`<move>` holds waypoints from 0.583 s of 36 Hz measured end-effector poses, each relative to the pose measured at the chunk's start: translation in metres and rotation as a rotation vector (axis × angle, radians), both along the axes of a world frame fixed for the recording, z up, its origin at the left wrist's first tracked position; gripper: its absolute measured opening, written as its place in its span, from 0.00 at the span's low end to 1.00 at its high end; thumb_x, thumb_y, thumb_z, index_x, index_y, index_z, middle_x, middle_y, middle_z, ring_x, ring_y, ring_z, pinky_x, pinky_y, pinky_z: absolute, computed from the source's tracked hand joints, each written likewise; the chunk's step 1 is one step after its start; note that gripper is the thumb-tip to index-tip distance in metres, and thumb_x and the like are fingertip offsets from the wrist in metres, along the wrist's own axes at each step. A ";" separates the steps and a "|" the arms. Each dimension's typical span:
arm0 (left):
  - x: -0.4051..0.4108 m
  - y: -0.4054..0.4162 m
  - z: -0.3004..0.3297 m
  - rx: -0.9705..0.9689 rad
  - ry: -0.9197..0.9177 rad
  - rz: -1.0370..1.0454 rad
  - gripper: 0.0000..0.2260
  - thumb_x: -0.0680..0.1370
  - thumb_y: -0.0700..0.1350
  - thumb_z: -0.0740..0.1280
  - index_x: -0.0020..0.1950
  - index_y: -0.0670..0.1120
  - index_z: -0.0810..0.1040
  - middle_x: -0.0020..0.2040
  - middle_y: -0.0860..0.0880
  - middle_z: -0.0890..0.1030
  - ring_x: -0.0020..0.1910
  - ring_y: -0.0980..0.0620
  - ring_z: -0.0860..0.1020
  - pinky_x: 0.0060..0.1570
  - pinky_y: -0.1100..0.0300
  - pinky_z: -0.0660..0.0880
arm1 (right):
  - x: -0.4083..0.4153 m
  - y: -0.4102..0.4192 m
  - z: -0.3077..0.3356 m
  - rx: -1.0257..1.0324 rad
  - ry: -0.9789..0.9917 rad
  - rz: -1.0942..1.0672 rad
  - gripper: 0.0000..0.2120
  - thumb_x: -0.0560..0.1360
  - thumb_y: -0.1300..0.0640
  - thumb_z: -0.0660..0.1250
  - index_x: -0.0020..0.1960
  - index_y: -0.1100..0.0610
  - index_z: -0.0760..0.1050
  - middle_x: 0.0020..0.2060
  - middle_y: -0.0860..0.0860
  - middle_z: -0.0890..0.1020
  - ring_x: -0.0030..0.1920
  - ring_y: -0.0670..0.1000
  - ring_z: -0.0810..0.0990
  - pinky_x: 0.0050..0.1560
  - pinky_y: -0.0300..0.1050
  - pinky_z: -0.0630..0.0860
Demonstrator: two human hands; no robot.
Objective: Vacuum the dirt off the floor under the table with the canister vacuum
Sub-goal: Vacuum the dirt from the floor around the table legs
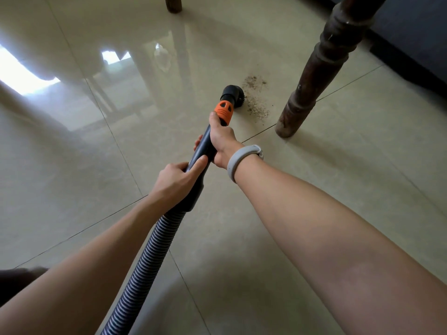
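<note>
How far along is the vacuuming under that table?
Early on. Both hands grip the black wand: the right hand near the orange collar, the left hand near the ribbed hose. The brush nozzle sits at the edge of the dirt, most of which still lies beside the table leg.

The ribbed hose runs off the bottom edge, so the canister itself is out of view. Both table legs, the near leg and the far leg, are cut by the top edge. The brush nozzle hides its own mouth and bristles against the floor. A dark blurred shape at the left edge cannot be identified.
</note>
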State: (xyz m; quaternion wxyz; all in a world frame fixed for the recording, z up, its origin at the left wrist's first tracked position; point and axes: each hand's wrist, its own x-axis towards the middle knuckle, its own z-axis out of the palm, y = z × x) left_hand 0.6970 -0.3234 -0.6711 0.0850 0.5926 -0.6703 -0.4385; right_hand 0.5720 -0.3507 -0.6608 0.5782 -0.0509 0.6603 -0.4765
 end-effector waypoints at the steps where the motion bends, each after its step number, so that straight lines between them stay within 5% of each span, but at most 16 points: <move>1: 0.000 0.001 0.000 0.004 -0.001 -0.008 0.22 0.78 0.61 0.60 0.40 0.44 0.79 0.31 0.51 0.77 0.29 0.55 0.75 0.28 0.65 0.68 | 0.000 0.003 0.000 0.000 0.001 -0.003 0.20 0.80 0.43 0.57 0.43 0.59 0.64 0.30 0.55 0.74 0.30 0.54 0.76 0.48 0.53 0.78; 7: 0.003 0.012 0.002 0.015 -0.015 -0.052 0.22 0.78 0.62 0.59 0.39 0.45 0.79 0.32 0.51 0.78 0.30 0.56 0.75 0.27 0.65 0.67 | 0.001 0.019 0.000 -0.007 -0.012 -0.030 0.21 0.80 0.43 0.57 0.54 0.62 0.66 0.31 0.55 0.74 0.31 0.54 0.76 0.41 0.50 0.79; 21: 0.027 0.026 0.004 0.007 -0.071 -0.201 0.20 0.78 0.60 0.59 0.41 0.45 0.80 0.29 0.54 0.77 0.29 0.58 0.75 0.28 0.67 0.67 | 0.020 0.056 0.004 0.022 -0.080 -0.163 0.19 0.80 0.42 0.57 0.42 0.57 0.65 0.33 0.54 0.75 0.32 0.52 0.77 0.52 0.53 0.79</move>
